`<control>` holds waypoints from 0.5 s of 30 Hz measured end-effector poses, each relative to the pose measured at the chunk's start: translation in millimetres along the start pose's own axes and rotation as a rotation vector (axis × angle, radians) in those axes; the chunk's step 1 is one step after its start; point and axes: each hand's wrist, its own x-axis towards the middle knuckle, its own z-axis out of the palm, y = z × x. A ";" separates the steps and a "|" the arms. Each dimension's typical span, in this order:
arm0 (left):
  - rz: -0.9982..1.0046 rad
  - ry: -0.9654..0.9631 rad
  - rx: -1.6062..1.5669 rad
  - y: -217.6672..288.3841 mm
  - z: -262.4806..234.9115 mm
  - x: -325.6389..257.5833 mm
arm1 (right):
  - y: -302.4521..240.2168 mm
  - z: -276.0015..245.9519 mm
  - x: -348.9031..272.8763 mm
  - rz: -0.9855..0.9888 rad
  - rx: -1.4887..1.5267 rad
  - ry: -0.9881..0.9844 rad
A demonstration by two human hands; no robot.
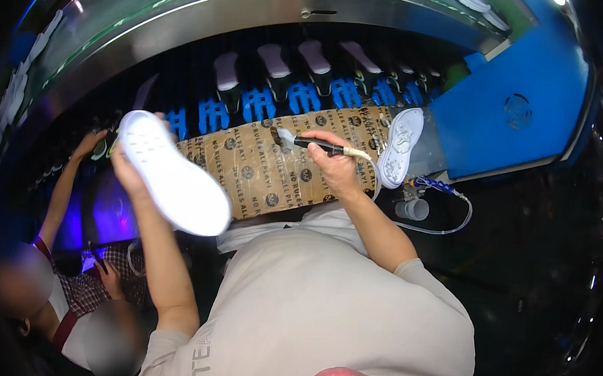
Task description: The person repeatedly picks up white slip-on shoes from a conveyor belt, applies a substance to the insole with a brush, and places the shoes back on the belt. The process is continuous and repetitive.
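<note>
My left hand (129,172) grasps a white shoe sole (173,173), fingers wrapped around its left edge, raised above the surface with its perforated face toward me and its length running from upper left to lower right. My right hand (336,166) is clenched around a black-handled brush (311,144); the brush tip points left and sits over the cardboard sheet (261,168). A thin clear tube (438,231) leaves the rear of the brush handle, loops right and runs to a blue fitting near a small grey cylinder (412,209).

The cardboard sheet, brown with printed round marks, covers the surface between both hands. A second white sole (399,146) lies at its right end, tread pattern up, just beside my right hand.

Farther away, a dark conveyor carries a row of blue holders (301,98), several topped with pale shoe lasts (274,60). A curved metal hood (258,10) spans above that row. A blue panel (510,105) stands to the far right.

At the left, another person's hand (89,145) reaches to the conveyor edge.
</note>
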 end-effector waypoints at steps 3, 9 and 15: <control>-0.227 0.181 0.090 -90.3 -5.8 -38.0 | -4.7 8.3 -5.9 0.016 -0.051 -0.050; -0.536 0.062 -0.225 -140.4 -1.7 -57.7 | -18.6 43.3 -1.3 -0.091 -0.252 -0.233; -0.451 0.089 -0.177 -149.3 22.8 -46.5 | -2.2 81.3 34.8 -0.783 -0.717 -0.183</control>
